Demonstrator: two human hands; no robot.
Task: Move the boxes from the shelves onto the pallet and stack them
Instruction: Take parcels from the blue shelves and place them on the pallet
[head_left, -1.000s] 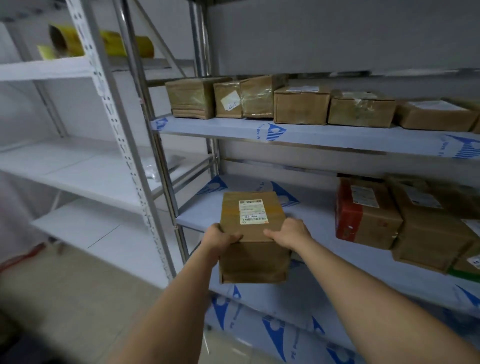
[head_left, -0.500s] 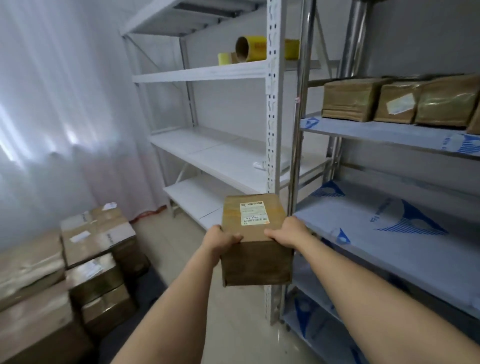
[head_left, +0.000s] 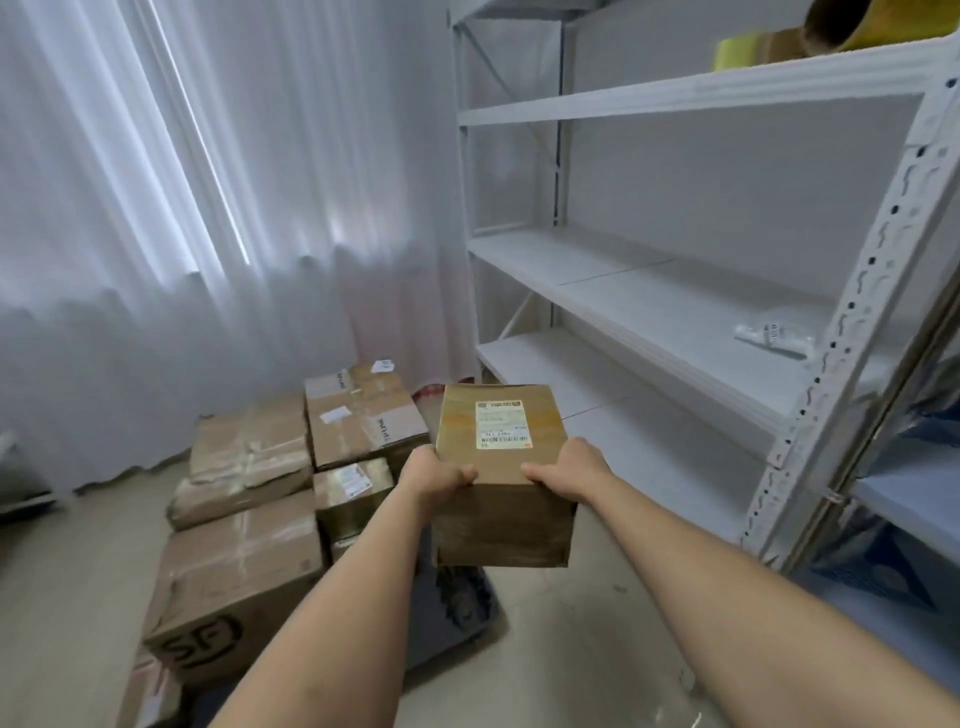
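- Fingers of the left hand (head_left: 434, 480) curl over the top near edge of the labelled cardboard box (head_left: 501, 478), thumb side against its left face; fingers of the right hand (head_left: 569, 475) curl over the same edge from the right. Both hands grip the box, neither is slack.
- Head view: box is in the air in front of the chest, label up, between the white shelving (head_left: 675, 312) on the right and the stack of cardboard boxes (head_left: 291, 478) low on the left.
- Pallet (head_left: 457, 613): only a dark blue edge shows under the stack; its free area cannot be judged.
- Judgement: carry step. Keep the box level and squeezed evenly from both sides.
- Judgement: lower it flat onto a stacked box, edges aligned, and let go only once it sits without rocking.
- Risk: taped tops look uneven, so the box may tilt.
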